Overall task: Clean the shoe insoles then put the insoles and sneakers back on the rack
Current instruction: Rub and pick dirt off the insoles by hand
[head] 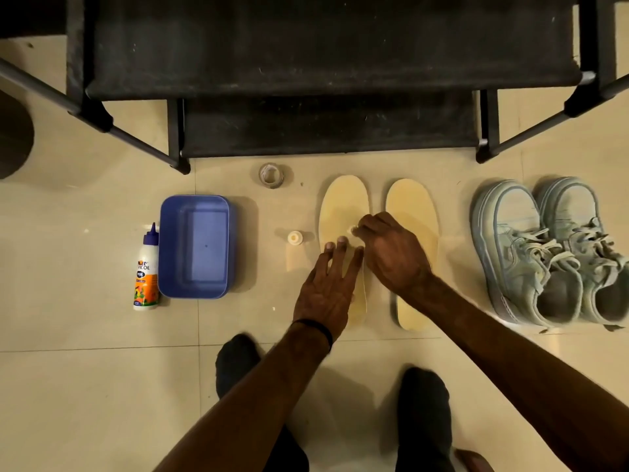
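Head view: insole cleaning was under way beside the sneakers point(544, 253).
Left hand point(326, 287), fingers spread, pinned the insole point(342, 206); right hand point(391, 253) pinched a small white wad point(352, 229), likely for scrubbing.

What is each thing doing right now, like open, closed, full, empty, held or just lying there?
Left insole: flat on floor, pressed by left hand.
Right insole: flat on floor, partly under the right arm.
Right hand: pinching a small white thing on the left insole.
Sneakers: side by side, laced, on floor.
Tub: upright, looks empty.
Glue bottle: lying down, capped.
Rack: shelves bare.
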